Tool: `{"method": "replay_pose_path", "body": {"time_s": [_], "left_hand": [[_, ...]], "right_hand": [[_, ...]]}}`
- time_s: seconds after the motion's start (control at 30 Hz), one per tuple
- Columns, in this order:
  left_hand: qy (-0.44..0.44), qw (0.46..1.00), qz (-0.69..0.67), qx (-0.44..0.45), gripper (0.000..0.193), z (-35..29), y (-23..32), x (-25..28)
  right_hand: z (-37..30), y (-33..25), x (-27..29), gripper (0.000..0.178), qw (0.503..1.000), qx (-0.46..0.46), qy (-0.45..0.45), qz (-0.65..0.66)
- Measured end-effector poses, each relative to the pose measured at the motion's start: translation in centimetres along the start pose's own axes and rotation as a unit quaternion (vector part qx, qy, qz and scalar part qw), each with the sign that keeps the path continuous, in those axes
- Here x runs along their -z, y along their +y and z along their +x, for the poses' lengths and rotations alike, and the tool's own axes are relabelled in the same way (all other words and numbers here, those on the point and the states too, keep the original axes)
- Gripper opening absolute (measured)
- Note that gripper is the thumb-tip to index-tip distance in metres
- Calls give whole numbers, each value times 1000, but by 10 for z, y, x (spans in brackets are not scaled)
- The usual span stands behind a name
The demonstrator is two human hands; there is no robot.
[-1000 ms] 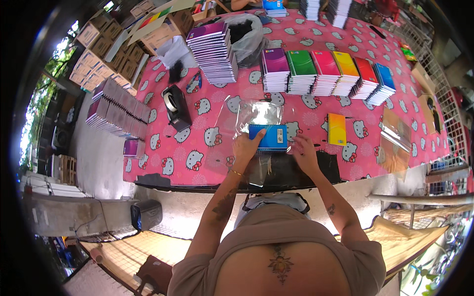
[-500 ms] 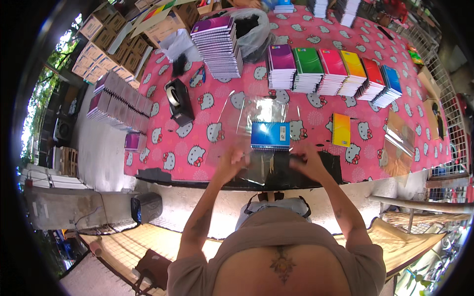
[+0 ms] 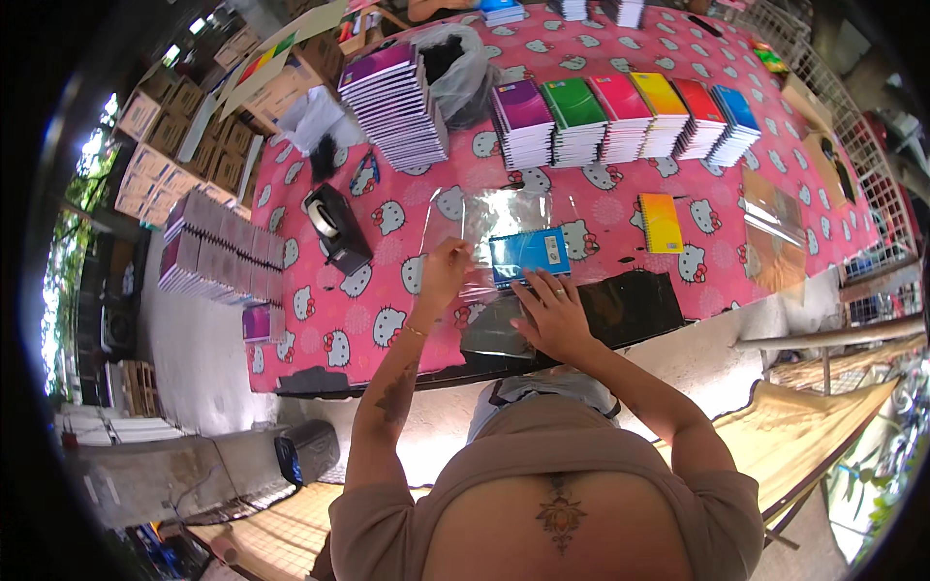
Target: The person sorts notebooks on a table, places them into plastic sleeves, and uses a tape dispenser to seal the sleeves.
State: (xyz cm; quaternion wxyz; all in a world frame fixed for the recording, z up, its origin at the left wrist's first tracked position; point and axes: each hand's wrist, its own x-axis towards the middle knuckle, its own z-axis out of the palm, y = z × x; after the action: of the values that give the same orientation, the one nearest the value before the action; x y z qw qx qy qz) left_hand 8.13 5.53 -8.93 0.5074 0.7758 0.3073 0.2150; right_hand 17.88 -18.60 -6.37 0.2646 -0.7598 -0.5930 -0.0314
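A blue spiral notebook [image 3: 521,254] lies on a clear plastic sheet [image 3: 504,205] near the front of the table, its coil along the far edge. My right hand [image 3: 557,318] rests with fingers spread on the notebook's near edge. To the left of the notebook, my left hand [image 3: 448,273] has its fingertips pinched together at the plastic. The film between those fingertips is hard to make out. Glare covers part of the sheet beyond the notebook.
A yellow notebook [image 3: 661,224] lies to the right, near another clear sheet [image 3: 775,228]. Colored notebook stacks [image 3: 576,111] line the back. A black tape dispenser [image 3: 337,229], a tall purple notebook stack [image 3: 395,105] and grey-purple piles [image 3: 218,254] stand left. Black material [image 3: 635,302] covers the front edge.
My right hand has moved left onto the notebook's near edge. My left hand has risen beside the notebook, its fingertips now together. The view has shifted slightly.
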Motion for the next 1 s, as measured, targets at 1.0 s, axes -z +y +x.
{"method": "replay_pose_path", "body": {"time_s": [1.0], "left_hand": [[-38,914,305,-264,10,-15,63,-71]], "right_hand": [[3,17,-33,54,998,38,17,-44]]}}
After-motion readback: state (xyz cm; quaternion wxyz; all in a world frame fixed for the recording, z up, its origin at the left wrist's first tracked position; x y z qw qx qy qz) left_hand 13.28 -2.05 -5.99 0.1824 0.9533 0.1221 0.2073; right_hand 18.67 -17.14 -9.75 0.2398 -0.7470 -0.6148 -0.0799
